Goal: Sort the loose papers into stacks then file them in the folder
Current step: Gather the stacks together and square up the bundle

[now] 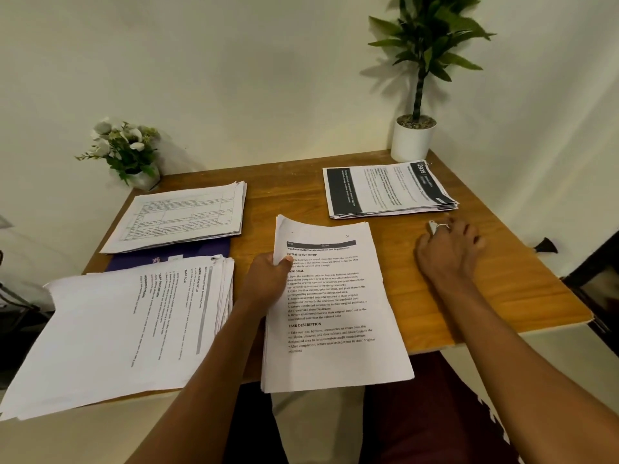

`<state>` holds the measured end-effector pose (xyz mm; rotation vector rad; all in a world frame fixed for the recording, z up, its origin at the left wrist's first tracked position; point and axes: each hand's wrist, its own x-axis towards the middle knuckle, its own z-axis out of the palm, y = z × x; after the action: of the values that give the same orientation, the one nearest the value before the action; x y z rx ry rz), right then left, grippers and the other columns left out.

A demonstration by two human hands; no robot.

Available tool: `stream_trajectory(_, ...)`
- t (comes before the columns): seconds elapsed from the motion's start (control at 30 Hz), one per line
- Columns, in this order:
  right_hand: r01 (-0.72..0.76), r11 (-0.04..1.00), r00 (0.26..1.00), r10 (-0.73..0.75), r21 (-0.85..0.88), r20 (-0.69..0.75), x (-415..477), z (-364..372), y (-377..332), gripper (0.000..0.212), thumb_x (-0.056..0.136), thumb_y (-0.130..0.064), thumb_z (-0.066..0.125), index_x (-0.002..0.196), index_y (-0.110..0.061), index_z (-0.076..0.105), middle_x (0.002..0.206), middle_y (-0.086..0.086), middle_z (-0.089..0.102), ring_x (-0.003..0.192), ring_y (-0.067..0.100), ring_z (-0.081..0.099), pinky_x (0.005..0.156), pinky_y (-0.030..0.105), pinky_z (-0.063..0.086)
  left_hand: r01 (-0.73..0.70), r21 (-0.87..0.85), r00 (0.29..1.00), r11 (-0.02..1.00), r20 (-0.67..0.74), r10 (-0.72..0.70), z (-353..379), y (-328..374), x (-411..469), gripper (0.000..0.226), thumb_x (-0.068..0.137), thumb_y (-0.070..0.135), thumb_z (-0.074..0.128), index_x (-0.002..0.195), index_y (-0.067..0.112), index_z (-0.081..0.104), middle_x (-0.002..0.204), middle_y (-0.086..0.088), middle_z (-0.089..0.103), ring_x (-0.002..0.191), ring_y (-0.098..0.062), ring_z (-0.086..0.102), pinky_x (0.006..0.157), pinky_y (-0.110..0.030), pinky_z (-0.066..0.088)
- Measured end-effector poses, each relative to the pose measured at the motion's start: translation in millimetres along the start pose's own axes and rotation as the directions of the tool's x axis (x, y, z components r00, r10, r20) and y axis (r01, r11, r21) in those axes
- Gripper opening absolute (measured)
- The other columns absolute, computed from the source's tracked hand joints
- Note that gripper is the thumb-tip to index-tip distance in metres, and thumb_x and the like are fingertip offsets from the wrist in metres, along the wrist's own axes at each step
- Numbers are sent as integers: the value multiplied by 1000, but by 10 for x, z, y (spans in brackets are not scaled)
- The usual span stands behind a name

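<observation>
My left hand (268, 279) grips the left edge of a bundle of printed pages (335, 313) held over the table's front edge. My right hand (447, 249) rests on the wooden table (502, 279) with relaxed fingers and holds nothing, just below the stack with a black header band (388, 190) at the back right. A stack of table-printed sheets (181, 219) lies at the back left. A large stack of text pages (117, 329) overhangs the front left corner. A purple folder (167, 256) lies partly under these two left stacks.
A white pot with a tall green plant (413, 139) stands at the back right corner. A small vase of white flowers (130, 155) sits at the back left corner. Walls close off the table behind and to the right. My lap is below the front edge.
</observation>
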<state>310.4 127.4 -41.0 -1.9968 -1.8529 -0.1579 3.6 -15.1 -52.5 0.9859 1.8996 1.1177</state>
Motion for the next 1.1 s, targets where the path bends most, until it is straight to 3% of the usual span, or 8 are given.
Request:
stream_trajectory(0.1,222,931,974,-197,290,-113,-172,-58,-131,37,104,-28,50,135,-11,61,138,15,56,127,32,48,106,50,34,0,-33,1000,999,-12,-1,6,-22,18,14,99,45,62,95,31,65,84,19,76,71,-3,74,49,-17,53)
stream_trajectory(0.2,-11,739,980,-127,673,155,-370,-105,-406,41,105,-44,49,138,-23,61,138,4,61,121,15,55,90,33,50,0,-87,1000,996,-16,-2,4,-39,37,16,98,45,62,97,30,67,86,24,75,74,1,73,46,-15,52)
stream_trajectory(0.3,-127,722,881,-233,680,413,-470,-159,-619,53,95,-52,64,143,-31,55,130,-12,63,102,1,57,68,19,46,51,-143,997,988,-49,-59,4,-19,82,14,98,45,63,97,32,64,83,17,76,70,-1,73,44,-18,52)
stream_trajectory(0.47,-154,715,797,-318,681,514,-425,-115,-804,69,91,-26,76,149,-39,42,142,-10,59,124,17,59,67,22,49,84,-235,991,968,-78,-105,-81,127,219,12,99,33,65,110,34,60,105,6,73,75,-13,77,47,-24,55)
stream_trajectory(0.57,-40,790,837,-308,612,452,-438,-17,-886,68,92,-29,76,152,-36,44,148,-2,53,128,21,55,86,34,56,-54,-66,978,996,-205,40,-70,172,252,54,95,23,72,140,35,45,132,9,59,108,-14,65,72,-26,56)
stream_trajectory(0.67,67,803,898,-307,592,315,-508,87,-911,60,95,-33,71,151,-34,47,143,0,54,127,22,54,92,38,56,-192,251,935,949,-245,255,22,156,224,88,86,16,81,150,41,26,140,10,51,108,-9,53,74,-24,57)
stream_trajectory(0.83,131,783,909,-340,609,242,-434,154,-991,57,97,-34,68,150,-33,47,142,-2,57,127,19,54,96,42,56,-179,244,931,953,-271,245,9,187,355,89,90,18,76,153,46,20,147,8,52,108,-15,63,52,-8,43)
stream_trajectory(1.1,241,796,914,-379,556,147,-197,374,-1098,24,99,-26,66,121,-22,74,125,0,64,104,9,57,71,10,38,-148,332,915,932,-311,256,8,246,705,84,93,16,71,153,48,21,146,7,52,91,-1,51,34,-2,27)
